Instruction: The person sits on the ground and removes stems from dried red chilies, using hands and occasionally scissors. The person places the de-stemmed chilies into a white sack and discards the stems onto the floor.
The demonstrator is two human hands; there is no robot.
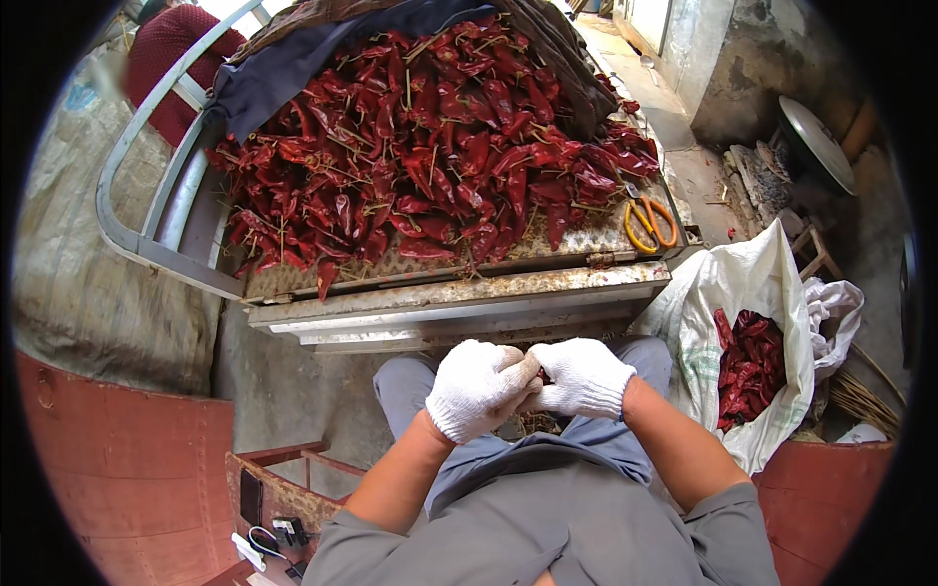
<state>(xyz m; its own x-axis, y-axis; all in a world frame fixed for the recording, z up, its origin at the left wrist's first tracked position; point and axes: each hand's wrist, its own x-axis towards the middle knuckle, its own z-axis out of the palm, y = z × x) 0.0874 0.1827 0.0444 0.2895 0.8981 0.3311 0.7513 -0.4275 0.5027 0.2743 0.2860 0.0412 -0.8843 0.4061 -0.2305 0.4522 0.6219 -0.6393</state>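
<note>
Both the left hand and the right hand, white-gloved, meet over the grey-blue trousers, fingers curled in, fingertips touching or nearly so; a speck of dark red shows between them, but cannot tell what either grips. Big heap of red peppers sits ahead on the metal bed, dark cloth along its back, scissors with yellow-orange handles at its right front corner. More peppers lie in the open white sack, right side.
</note>
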